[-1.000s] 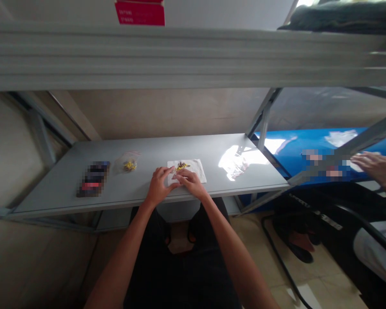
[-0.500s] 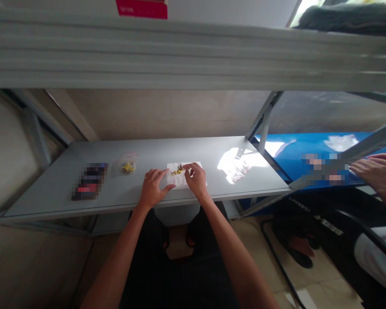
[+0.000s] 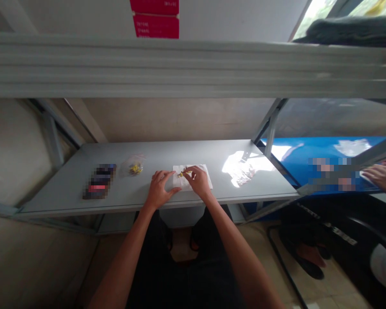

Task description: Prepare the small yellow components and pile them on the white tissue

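Left hand (image 3: 160, 189): placed at the left edge of the white sheet, fingers open and parted from the thumb; whether the sheet is touched cannot be told.
Right hand (image 3: 198, 180): held over the sheet, fingertips bent together beside the yellow pieces; whether one is gripped cannot be told.
Yellow pieces (image 3: 181, 174): gathered on the sheet, partly hidden by the right hand.
White sheet (image 3: 182, 183): laid near the front edge of the bench (image 3: 193, 150), around mid-length.
Clear bag (image 3: 126, 166): set toward the bench's left edge, more yellow pieces seen in it.
Pixelated object (image 3: 99, 181): placed nearest the left edge.
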### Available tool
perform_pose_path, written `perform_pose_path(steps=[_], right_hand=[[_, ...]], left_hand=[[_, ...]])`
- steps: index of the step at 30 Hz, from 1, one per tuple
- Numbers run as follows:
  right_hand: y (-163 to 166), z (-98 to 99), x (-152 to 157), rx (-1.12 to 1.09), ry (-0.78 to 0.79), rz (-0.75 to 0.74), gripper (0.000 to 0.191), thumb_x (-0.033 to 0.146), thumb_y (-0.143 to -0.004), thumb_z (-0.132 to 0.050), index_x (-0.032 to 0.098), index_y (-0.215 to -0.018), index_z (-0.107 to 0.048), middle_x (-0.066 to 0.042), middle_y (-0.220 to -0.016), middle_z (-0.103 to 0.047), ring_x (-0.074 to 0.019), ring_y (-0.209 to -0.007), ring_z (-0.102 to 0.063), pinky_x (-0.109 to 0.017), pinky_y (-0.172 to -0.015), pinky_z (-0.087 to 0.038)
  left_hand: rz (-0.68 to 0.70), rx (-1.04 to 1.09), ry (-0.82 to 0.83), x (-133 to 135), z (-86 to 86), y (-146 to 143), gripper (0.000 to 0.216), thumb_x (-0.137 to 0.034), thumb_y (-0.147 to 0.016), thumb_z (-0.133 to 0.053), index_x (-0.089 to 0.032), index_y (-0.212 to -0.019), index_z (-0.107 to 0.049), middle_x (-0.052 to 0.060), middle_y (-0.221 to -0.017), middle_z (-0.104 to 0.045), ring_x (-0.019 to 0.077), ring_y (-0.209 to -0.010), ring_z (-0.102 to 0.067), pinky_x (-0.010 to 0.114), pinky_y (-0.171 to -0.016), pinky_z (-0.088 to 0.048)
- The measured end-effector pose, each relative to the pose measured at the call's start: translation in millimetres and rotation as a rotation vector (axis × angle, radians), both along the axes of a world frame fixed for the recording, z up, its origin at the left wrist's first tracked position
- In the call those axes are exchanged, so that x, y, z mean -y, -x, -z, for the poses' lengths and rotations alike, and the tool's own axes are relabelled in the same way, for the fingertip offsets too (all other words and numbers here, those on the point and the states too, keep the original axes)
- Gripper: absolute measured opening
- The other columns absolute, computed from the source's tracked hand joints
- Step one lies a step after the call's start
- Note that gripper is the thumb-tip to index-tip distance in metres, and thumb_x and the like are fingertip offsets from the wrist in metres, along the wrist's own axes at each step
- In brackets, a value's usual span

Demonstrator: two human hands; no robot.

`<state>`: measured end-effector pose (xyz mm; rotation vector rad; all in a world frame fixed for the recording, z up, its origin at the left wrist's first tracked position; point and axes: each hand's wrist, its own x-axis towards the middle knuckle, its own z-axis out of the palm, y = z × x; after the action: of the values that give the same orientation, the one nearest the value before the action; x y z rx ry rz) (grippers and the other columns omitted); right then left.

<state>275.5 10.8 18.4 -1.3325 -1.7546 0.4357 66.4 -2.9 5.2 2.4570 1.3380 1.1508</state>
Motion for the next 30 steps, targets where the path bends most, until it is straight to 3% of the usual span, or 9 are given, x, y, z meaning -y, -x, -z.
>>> perform_pose_path(steps=[3, 10, 14, 17, 20, 24, 30], right_hand=[[2, -5.2, 12, -0.092, 0.011, -0.157, 0.008, 0.027, -0.093, -0.071, 0.022, -0.093, -0.077, -0.004, -0.097, -0.074, -0.0135, -0.066, -0.058, -0.029, -0.070, -0.048], [11, -6.1, 12, -0.019, -0.007, -0.253, 0.009, 0.030, -0.092, -0.074, 0.023, -0.090, -0.080, -0.006, -0.110, -0.071, -0.0118, -0.070, -0.057, -0.029, -0.073, -0.049], [10, -3.9, 4, -0.024, -0.034, -0.123, 0.021, 0.032, -0.100, -0.063, 0.022, -0.096, -0.081, -0.007, -0.111, -0.070, -0.0127, -0.071, -0.059, -0.030, -0.074, -0.050], [9, -2.9, -5, 0.063, -0.037, 0.026, 0.019, 0.026, -0.099, -0.063, 0.023, -0.102, -0.081, -0.008, -0.110, -0.071, -0.0188, -0.086, -0.065, -0.033, -0.083, -0.051], [13, -2.0, -16, 0.261, -0.030, 0.009, 0.018, 0.020, -0.092, -0.071, 0.024, -0.106, -0.082, -0.009, -0.117, -0.070, -0.0256, -0.108, -0.062, -0.038, -0.095, -0.050], [25, -0.9, -22, 0.426, 0.024, -0.029, 0.014, 0.018, -0.093, -0.068, 0.020, -0.092, -0.082, -0.013, -0.115, -0.071, -0.0280, -0.108, -0.058, -0.040, -0.096, -0.049], [30, 0.5, -17, 0.329, 0.009, 0.011, 0.016, 0.015, -0.095, -0.064, 0.021, -0.091, -0.078, -0.012, -0.107, -0.072, -0.0261, -0.104, -0.058, -0.037, -0.091, -0.048]], left_hand=[[0.009, 0.020, 0.011, -1, 0.7, 1, 0.067, -0.067, -0.085, -0.072, -0.025, -0.137, -0.062, 0.011, -0.123, -0.066, 0.0303, -0.117, -0.058, 0.047, -0.106, -0.044], [0.034, -0.007, 0.009, 0, 0.9, 0, 0.064, -0.067, -0.086, -0.070, -0.024, -0.133, -0.063, 0.010, -0.122, -0.067, 0.0292, -0.116, -0.060, 0.047, -0.106, -0.044], [0.016, 0.056, -0.003, -1, -0.4, 1, 0.062, -0.066, -0.086, -0.070, -0.022, -0.129, -0.064, 0.011, -0.120, -0.068, 0.0294, -0.114, -0.061, 0.047, -0.105, -0.045], [-0.001, 0.106, 0.003, -2, -1.4, 2, 0.061, -0.065, -0.085, -0.073, -0.022, -0.127, -0.063, 0.011, -0.120, -0.068, 0.0297, -0.113, -0.062, 0.046, -0.104, -0.047], [-0.017, 0.128, -0.003, -2, -2.1, 3, 0.059, -0.062, -0.085, -0.074, -0.023, -0.128, -0.062, 0.011, -0.120, -0.068, 0.0297, -0.114, -0.062, 0.046, -0.105, -0.047], [-0.022, 0.137, -0.027, -1, -1.3, 4, 0.058, -0.058, -0.084, -0.077, -0.023, -0.128, -0.062, 0.011, -0.120, -0.068, 0.0304, -0.113, -0.061, 0.047, -0.106, -0.047], [-0.015, 0.122, -0.029, -3, 0.5, 4, 0.058, -0.054, -0.083, -0.079, -0.024, -0.129, -0.062, 0.011, -0.121, -0.069, 0.0304, -0.113, -0.061, 0.047, -0.106, -0.046]])
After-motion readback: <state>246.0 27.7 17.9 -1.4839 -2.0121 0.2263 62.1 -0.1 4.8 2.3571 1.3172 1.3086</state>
